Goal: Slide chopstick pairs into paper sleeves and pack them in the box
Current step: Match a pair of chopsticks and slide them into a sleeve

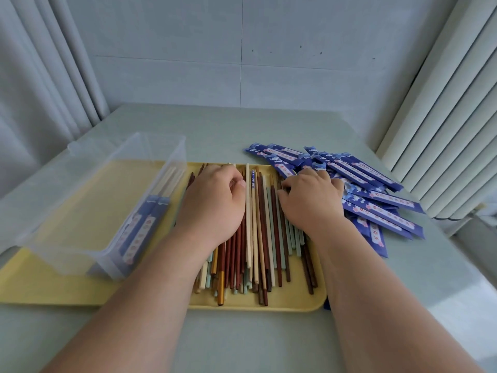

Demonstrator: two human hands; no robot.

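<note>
Several loose chopsticks (258, 238) in brown, cream, mint and gold lie lengthwise on a yellow tray (269, 304). My left hand (212, 200) rests on the left of the pile, fingers curled and thumb against a cream chopstick. My right hand (312, 197) lies on the pile's right side, its curled fingertips among the dark chopsticks. A heap of blue patterned paper sleeves (376, 195) lies on the table right of the tray. A clear plastic box (88, 200) stands on the tray's left part, with sleeved chopstick pairs (142, 224) along its right wall.
The tray sits on a pale green table (255, 343). Pleated curtains hang at the left and at the right (443, 117). A plain wall stands behind the table's far edge.
</note>
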